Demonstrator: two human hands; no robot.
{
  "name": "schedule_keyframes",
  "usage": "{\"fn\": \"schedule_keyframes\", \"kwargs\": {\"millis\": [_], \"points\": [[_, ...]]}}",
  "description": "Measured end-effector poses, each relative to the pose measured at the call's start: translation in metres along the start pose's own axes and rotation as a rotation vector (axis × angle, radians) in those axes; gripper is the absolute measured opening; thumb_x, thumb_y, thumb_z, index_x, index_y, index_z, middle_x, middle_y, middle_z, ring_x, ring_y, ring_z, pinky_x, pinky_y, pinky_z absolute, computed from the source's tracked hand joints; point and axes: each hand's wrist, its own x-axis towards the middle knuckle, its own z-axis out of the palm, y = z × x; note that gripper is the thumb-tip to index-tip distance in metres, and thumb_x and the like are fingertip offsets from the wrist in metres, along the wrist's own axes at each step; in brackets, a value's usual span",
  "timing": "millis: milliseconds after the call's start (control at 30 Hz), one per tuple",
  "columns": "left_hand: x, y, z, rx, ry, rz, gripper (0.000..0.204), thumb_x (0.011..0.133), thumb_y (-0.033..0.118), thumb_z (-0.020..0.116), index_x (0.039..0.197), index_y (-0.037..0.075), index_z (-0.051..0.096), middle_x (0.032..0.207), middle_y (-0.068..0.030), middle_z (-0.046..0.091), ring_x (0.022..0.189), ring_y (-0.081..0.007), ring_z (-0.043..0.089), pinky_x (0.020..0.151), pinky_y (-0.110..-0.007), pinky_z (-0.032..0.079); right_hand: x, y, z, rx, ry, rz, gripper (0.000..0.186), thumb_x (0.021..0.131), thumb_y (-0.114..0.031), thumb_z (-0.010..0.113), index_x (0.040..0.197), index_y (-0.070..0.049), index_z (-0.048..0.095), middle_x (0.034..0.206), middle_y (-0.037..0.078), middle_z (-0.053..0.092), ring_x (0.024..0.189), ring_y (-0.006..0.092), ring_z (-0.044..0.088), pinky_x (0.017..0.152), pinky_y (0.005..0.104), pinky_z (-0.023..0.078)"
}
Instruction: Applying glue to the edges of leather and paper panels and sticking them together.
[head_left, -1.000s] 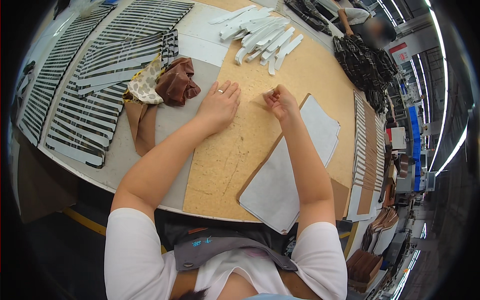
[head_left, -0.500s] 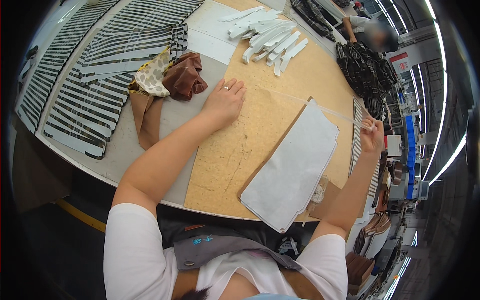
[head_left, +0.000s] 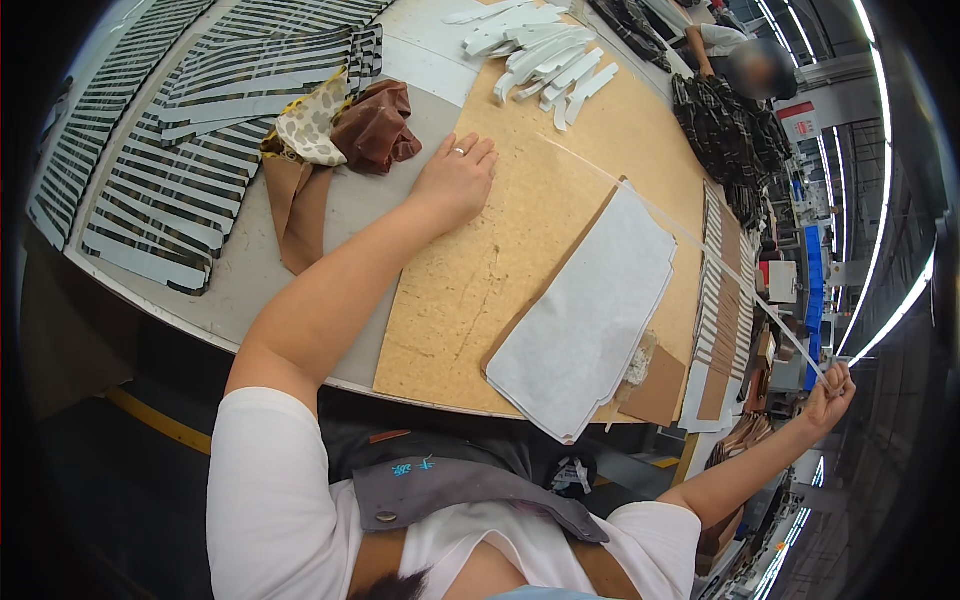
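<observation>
My left hand [head_left: 458, 180] lies flat on the tan board [head_left: 430, 340], fingers stretched out, a ring on one. My right hand [head_left: 829, 392], far out at the right past the table, is closed on a thin whitish translucent strip [head_left: 752, 293]. The strip runs diagonally from near my left fingertips across the board to that hand; its far end is too faint to tell. A pale grey cut panel [head_left: 575, 320] with brown edges lies on the board. Left of my left hand are a crumpled brown piece [head_left: 375, 125] and a leopard-print piece [head_left: 308, 130].
Several white cut strips [head_left: 540, 60] lie at the back. Striped sheets [head_left: 170, 200] cover the left of the table, banded sheets [head_left: 725, 360] its right edge. A co-worker [head_left: 720, 50] is beside dark plaid fabric [head_left: 728, 140] at back right. Blue bins [head_left: 814, 290] stand at right.
My right hand has moved from the middle of the board out and down to the far right, drawing the strip out long. My left hand has shifted slightly toward the back of the table.
</observation>
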Motion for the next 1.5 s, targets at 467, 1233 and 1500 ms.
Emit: {"fn": "schedule_keyframes", "kwargs": {"millis": [467, 1233, 1500], "points": [[0.001, -0.006, -0.002, -0.077, 0.054, 0.027, 0.031, 0.091, 0.02, 0.044, 0.116, 0.006, 0.055, 0.127, -0.0072, 0.052, 0.122, -0.0222, 0.043, 0.104, -0.04, 0.029, 0.145, 0.484, 0.062, -1.278, -0.071, 0.274, 0.032, 0.084, -0.02, 0.052, 0.105, 0.003, 0.057, 0.098, 0.012, 0.06, 0.082, 0.0165, 0.055, 0.073, 0.0286, 0.045], [0.008, -0.019, -0.009, -0.185, -0.04, -0.049, 0.045, 0.086, 0.008, 0.036, 0.13, -0.003, 0.038, 0.129, -0.0171, 0.049, 0.127, -0.024, 0.038, 0.108, -0.037, 0.024, 0.007, 0.52, 0.1, -1.051, -0.352, 0.257, 0.009, 0.092, -0.01, 0.048, 0.09, -0.002, 0.05, 0.072, 0.001, 0.051, 0.063, 0.0074, 0.045, 0.058, 0.022, 0.038], [0.015, -0.018, -0.01, -0.258, -0.043, -0.032, 0.044, 0.087, 0.007, 0.034, 0.129, -0.004, 0.038, 0.126, -0.0183, 0.051, 0.126, -0.0251, 0.04, 0.107, -0.038, 0.026, -0.131, 0.485, 0.127, -0.83, -0.68, 0.528, 0.009, 0.091, -0.01, 0.047, 0.092, -0.002, 0.05, 0.073, 0.007, 0.054, 0.062, 0.0154, 0.049, 0.061, 0.028, 0.042]]}}
